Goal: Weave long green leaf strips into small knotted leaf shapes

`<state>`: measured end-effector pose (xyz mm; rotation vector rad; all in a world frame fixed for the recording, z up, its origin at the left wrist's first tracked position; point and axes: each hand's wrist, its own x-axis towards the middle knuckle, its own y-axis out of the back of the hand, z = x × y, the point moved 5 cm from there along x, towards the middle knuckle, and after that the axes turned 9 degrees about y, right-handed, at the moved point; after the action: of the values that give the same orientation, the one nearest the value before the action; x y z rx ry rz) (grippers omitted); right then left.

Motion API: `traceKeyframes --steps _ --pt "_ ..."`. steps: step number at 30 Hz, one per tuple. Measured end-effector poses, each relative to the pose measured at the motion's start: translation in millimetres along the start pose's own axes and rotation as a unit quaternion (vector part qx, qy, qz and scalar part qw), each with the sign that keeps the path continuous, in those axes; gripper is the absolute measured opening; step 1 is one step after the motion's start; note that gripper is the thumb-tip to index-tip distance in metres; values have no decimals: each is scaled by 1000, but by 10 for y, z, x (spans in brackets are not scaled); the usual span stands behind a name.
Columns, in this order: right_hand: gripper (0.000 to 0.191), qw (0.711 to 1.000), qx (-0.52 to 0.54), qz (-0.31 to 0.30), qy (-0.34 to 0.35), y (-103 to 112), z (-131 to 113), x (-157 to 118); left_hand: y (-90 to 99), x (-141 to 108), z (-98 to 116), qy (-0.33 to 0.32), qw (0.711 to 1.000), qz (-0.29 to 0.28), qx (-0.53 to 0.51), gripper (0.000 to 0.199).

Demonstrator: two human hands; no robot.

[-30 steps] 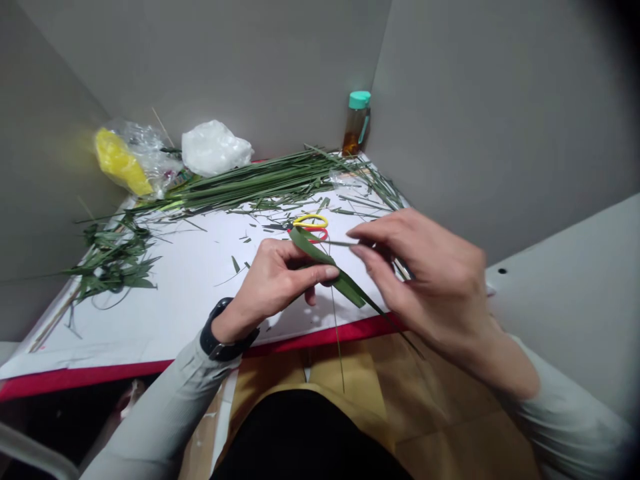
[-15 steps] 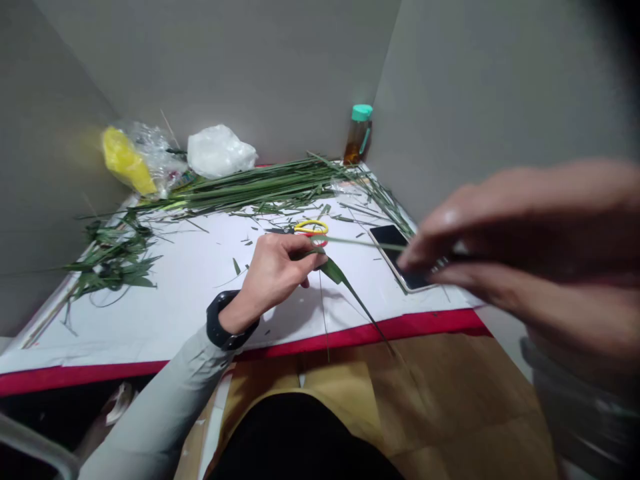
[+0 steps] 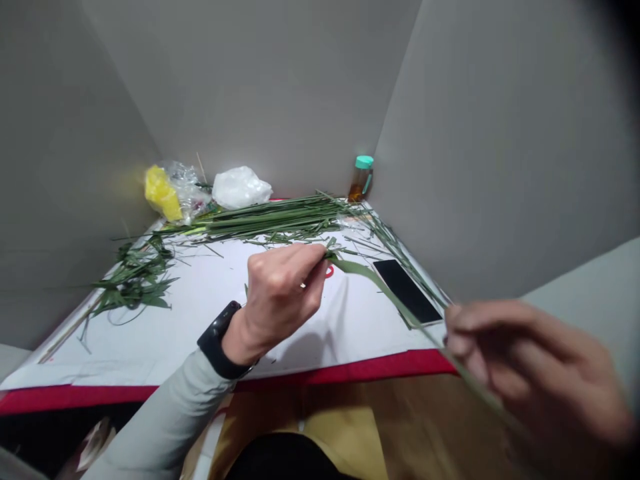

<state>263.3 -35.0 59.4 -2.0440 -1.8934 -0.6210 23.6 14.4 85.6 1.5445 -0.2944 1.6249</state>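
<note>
The left hand [image 3: 280, 293] pinches one end of a long green leaf [image 3: 373, 280] between thumb and fingertips, held just above the white surface [image 3: 190, 320]. The right hand [image 3: 525, 373], blurred and low near the lap, has its grip closed on the leaf's far end, so the strip runs taut between the two, passing over the phone [image 3: 407, 290]. This looks like the drawing-out step, a strip being pulled straight or split along its length. The next move likely calls for a steady, even pull with the left pinch kept firm, or the leaf may tear crosswise. A bundle of stalks [image 3: 280, 217], leaf scraps [image 3: 133, 280] and a bottle [image 3: 361, 179] lie farther back.
</note>
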Motion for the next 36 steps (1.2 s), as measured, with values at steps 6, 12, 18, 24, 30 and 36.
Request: traceKeyframes --steps 6,12,18,24,30,36 --pt "28 996 65 -64 5 -171 -123 616 24 171 282 -178 982 57 27 15" --pt "33 934 230 -255 -100 -734 -86 309 -5 183 306 -254 964 75 14 19" --pt "18 920 297 -229 -114 -935 -141 -23 -74 126 306 -223 971 88 15 20" --pt "11 969 93 -228 29 -842 -49 -94 -84 125 273 -167 983 74 19 20" --pt "20 924 -161 -174 299 -662 -112 -124 -96 169 230 -48 997 -32 -57 15" --pt "35 847 -289 -262 362 -683 -143 -186 -83 231 140 62 983 -96 -145 10"
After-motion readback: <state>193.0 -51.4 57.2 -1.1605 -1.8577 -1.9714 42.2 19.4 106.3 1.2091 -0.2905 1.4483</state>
